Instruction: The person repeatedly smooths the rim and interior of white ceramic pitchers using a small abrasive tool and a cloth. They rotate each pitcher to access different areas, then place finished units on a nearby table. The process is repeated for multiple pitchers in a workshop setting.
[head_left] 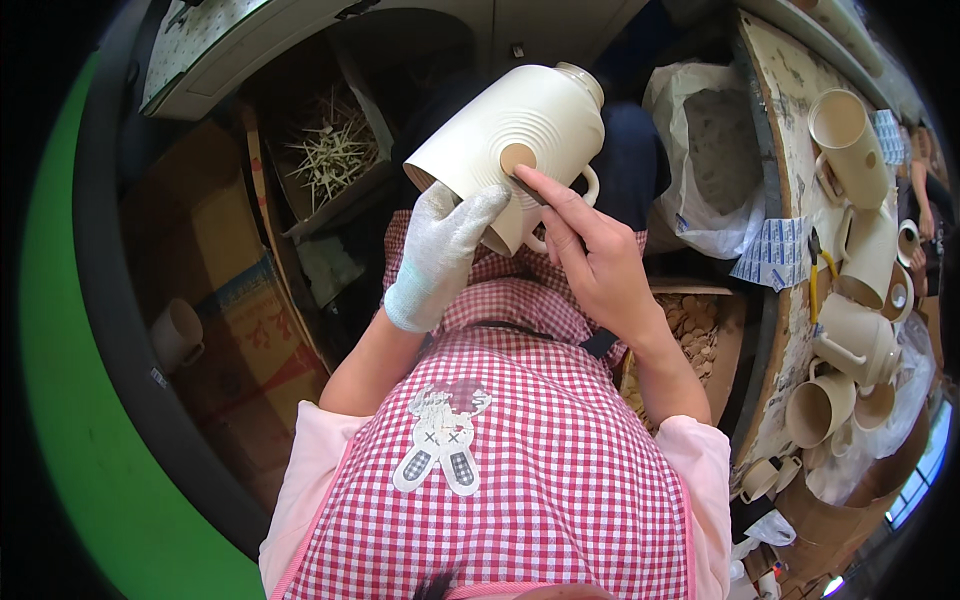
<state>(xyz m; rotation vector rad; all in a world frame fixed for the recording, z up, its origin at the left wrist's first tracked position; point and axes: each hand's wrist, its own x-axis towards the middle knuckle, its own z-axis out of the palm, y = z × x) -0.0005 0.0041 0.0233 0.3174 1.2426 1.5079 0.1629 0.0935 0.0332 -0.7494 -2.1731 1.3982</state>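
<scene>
At twelve o'clock, left hand [440, 245] is cupping a cylindrical cream plastic jug [490, 125], right hand [600, 248] pinching a slim dark tool [529, 191].

**Head-worn fisheye, facing steeply down**

The view is taken from the person's head, through the left of two fisheye cameras set side by side, upright and unmirrored. It looks down over the chequered apron [540, 430], which sits nearest the camera and fills the lower middle. The left hand [442, 242], right hand [603, 255] and cream jug [480, 125] lie farther off, above the centre, seen from the wearer's side. The workbench [785, 70] is caught from above, beyond its near edge, which bows outward.
</scene>
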